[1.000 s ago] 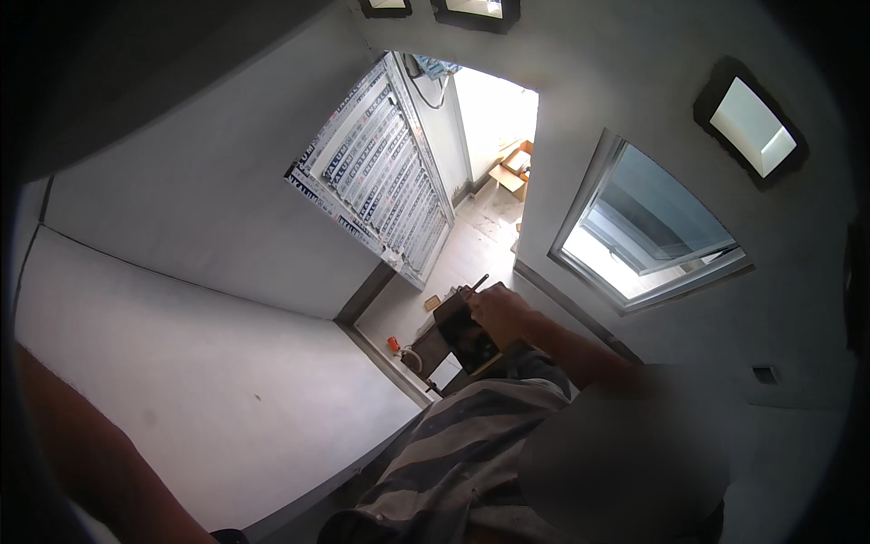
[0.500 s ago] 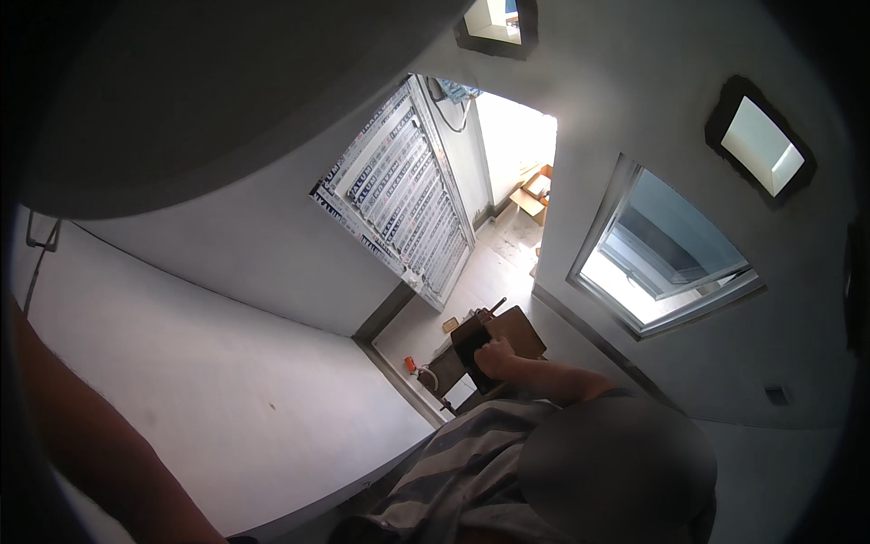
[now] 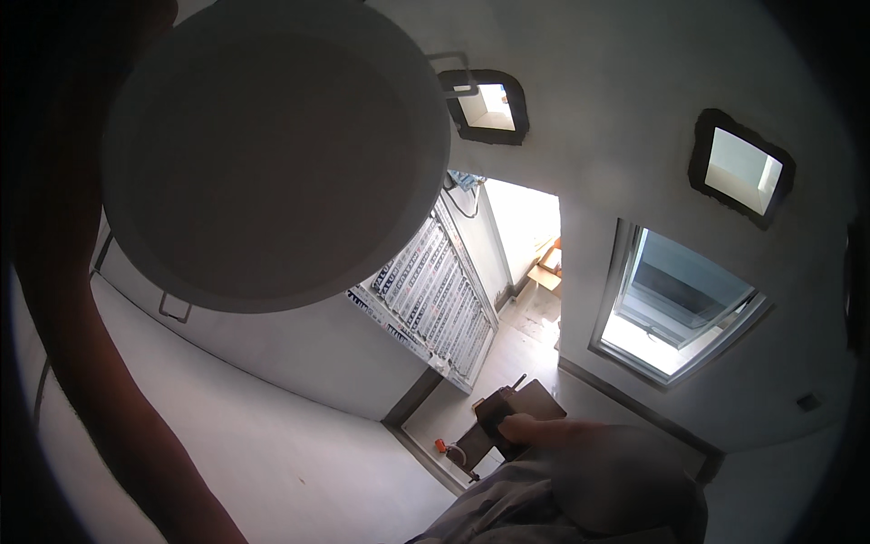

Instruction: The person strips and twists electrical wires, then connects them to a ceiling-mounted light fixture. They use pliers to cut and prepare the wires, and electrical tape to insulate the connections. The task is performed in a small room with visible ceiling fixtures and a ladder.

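1. Left arm bent up, left hand by the big pot, upper left.
2. Too dim, can't tell its grip; right hand's out of shot.
3. Door mid-frame has repeated lettering.

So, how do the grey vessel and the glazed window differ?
The grey vessel is round; the glazed window is four-sided. The vessel looks dull and dark; the window shows bright daylight. The vessel fills more of the picture than the window. Both have distinct borders.
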Available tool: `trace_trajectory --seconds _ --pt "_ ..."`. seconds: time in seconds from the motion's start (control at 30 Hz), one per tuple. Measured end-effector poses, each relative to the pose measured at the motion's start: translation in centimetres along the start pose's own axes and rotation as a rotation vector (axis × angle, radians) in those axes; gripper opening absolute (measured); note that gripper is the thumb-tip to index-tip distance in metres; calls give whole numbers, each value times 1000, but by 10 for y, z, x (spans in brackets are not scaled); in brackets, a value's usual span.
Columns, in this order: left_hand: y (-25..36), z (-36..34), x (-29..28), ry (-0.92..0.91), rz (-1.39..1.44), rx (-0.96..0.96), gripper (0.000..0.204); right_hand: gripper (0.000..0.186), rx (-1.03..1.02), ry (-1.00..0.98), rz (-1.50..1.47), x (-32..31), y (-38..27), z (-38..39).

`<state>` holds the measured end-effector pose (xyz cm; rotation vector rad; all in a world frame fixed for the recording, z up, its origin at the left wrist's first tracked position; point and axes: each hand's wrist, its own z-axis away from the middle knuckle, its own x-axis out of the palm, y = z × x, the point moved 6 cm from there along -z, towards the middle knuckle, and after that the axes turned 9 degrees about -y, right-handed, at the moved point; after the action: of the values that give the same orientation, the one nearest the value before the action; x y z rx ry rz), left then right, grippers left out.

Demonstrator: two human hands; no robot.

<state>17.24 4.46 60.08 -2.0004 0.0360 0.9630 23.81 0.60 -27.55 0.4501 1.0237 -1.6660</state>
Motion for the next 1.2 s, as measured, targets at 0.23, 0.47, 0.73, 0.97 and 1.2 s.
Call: trace_trajectory --seconds 0.23,0.47,0.73,0.97,1.2 --pt "-6 39 -12 -288 -389 -780 41 26 72 -98 506 1 -33 7" --pt "11 31 -17 -320 -518 -831 38 26 103 -66 488 9 -14 -16" --pt "15 43 -13 -334 -483 -557 60 26 253 68 255 -5 -14 -29" --pt "6 57 -19 -601 -761 -327 62 29 162 6 -68 -50 -10 -22" --pt "-4 62 -13 -421 -599 -537 48 32 108 -271 -198 -66 15 -23"
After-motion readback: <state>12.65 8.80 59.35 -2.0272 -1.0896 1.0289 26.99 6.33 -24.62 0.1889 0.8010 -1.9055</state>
